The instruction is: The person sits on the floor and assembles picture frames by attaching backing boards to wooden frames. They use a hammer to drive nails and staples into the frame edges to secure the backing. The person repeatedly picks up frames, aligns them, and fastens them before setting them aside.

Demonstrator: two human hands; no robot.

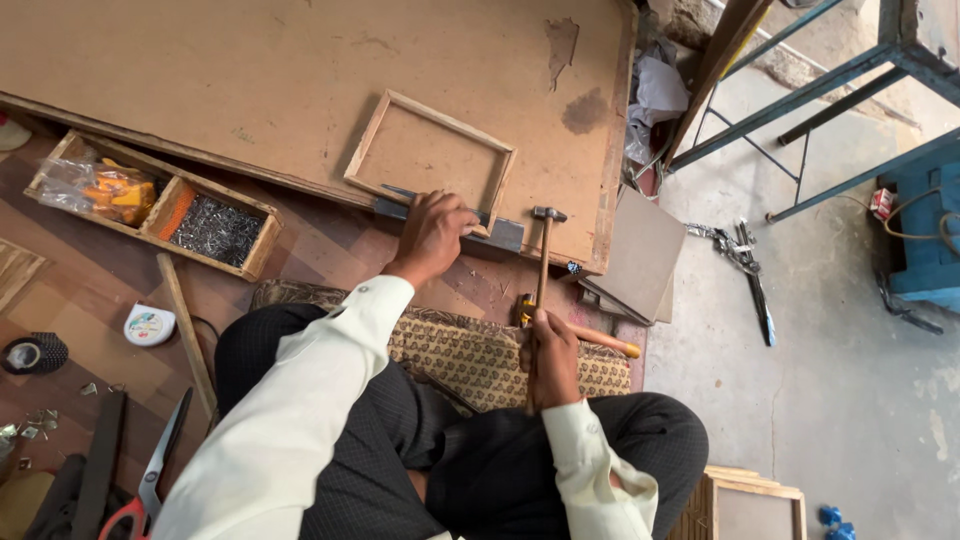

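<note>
Left hand (432, 236) presses closed on the frame's (430, 157) near edge; right hand (551, 358) grips the hammer (544, 255), head near the frame's right corner.

A large brown board (250, 80) serves as the worktop, laid flat over a wood-patterned floor (90, 290). On the board lie a small wooden frame (430, 150) and, at its near edge, a grey metal block (505, 234). On the floor beside the board sit a divided wooden tray (150, 200) with nails and packets, a tape measure (149, 325), a thin wooden strip (186, 335), a roll of tape (35, 353), red-handled scissors (150, 480) and a patterned mat (500, 355). To the right, pale concrete floor (850, 400) carries dark metal tools (745, 265).
</note>
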